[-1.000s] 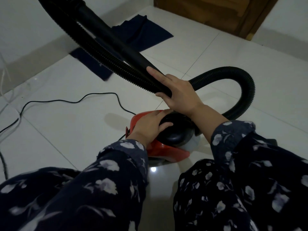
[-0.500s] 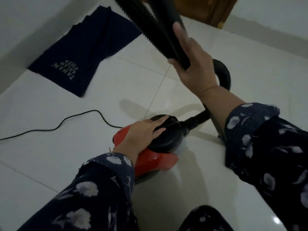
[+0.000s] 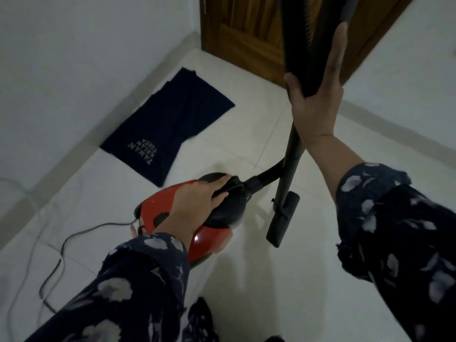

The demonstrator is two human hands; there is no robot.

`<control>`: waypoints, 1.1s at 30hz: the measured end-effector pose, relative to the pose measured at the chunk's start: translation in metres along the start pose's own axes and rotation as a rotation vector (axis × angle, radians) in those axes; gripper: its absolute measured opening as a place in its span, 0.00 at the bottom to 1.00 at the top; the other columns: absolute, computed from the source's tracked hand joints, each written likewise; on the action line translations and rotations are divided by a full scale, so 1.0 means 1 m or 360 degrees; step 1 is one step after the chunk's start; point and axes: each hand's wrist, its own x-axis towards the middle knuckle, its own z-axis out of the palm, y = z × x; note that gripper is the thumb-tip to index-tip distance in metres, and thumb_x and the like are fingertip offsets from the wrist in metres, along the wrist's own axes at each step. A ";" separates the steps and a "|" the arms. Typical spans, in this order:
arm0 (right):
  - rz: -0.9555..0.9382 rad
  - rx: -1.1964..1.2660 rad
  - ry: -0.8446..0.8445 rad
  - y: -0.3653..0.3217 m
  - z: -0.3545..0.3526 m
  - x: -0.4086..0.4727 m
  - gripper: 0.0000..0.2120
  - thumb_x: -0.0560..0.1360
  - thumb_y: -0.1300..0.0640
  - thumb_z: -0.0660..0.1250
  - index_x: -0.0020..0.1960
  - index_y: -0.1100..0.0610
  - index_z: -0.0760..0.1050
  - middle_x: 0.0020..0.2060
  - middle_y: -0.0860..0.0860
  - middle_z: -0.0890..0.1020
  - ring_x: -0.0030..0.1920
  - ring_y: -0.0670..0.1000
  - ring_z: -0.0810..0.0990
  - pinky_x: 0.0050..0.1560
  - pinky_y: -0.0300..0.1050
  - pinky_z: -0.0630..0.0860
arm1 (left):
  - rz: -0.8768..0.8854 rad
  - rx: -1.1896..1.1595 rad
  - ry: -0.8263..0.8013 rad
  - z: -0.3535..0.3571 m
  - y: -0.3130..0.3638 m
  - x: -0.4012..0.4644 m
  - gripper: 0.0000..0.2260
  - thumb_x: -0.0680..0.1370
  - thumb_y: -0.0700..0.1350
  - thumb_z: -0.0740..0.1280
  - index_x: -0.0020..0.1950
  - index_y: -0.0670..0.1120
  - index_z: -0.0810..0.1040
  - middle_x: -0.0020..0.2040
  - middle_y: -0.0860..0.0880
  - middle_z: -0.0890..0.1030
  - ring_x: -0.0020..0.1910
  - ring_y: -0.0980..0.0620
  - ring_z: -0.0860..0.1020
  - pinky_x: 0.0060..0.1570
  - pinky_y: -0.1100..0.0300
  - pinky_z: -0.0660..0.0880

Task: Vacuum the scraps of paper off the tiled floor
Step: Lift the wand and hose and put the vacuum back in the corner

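Red plastic vacuum cleaner (image 3: 158, 202) sits on the floor (image 3: 246, 280), left hand (image 3: 195, 202) flat on its black top. Right hand (image 3: 315, 104) clasps the black wand (image 3: 303, 65) between thumb and fingers (image 3: 335, 53): stiff, likely light. The body looks heavier, so better lifted by its handle.

We wear dark navy cloth printed with pale grey-white flowers. The left sleeve (image 3: 138, 275) and right sleeve (image 3: 394, 230) are long and loose, cuffs ending above our left hand (image 3: 195, 203) and right hand (image 3: 315, 104).

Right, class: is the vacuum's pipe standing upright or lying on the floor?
Upright: the pipe rises nearly vertical from its brush head, the right hand gripping its top.
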 end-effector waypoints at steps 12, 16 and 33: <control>0.0442 0.0000 -0.0206 0.060 0.124 0.110 0.34 0.76 0.63 0.67 0.76 0.65 0.53 0.70 0.51 0.65 0.64 0.32 0.57 0.63 0.16 0.53 | -0.0191 0.0080 -0.0067 -0.110 -0.051 0.141 0.22 0.83 0.60 0.55 0.77 0.64 0.60 0.59 0.51 0.83 0.56 0.47 0.80 0.55 0.51 0.77; 0.0446 0.0072 -0.0283 0.109 0.170 0.142 0.33 0.77 0.62 0.67 0.76 0.65 0.53 0.69 0.58 0.70 0.65 0.45 0.67 0.59 0.14 0.53 | -0.0247 0.0024 -0.0068 -0.119 -0.065 0.215 0.22 0.83 0.58 0.56 0.77 0.63 0.61 0.63 0.52 0.81 0.58 0.47 0.80 0.56 0.52 0.77; 0.0345 0.0215 -0.0239 0.288 0.401 0.309 0.39 0.79 0.57 0.63 0.71 0.28 0.39 0.76 0.52 0.55 0.75 0.53 0.62 0.73 0.55 0.64 | -0.0609 -0.0190 0.0005 -0.144 -0.185 0.468 0.23 0.83 0.57 0.55 0.79 0.63 0.57 0.58 0.48 0.82 0.53 0.47 0.81 0.48 0.56 0.76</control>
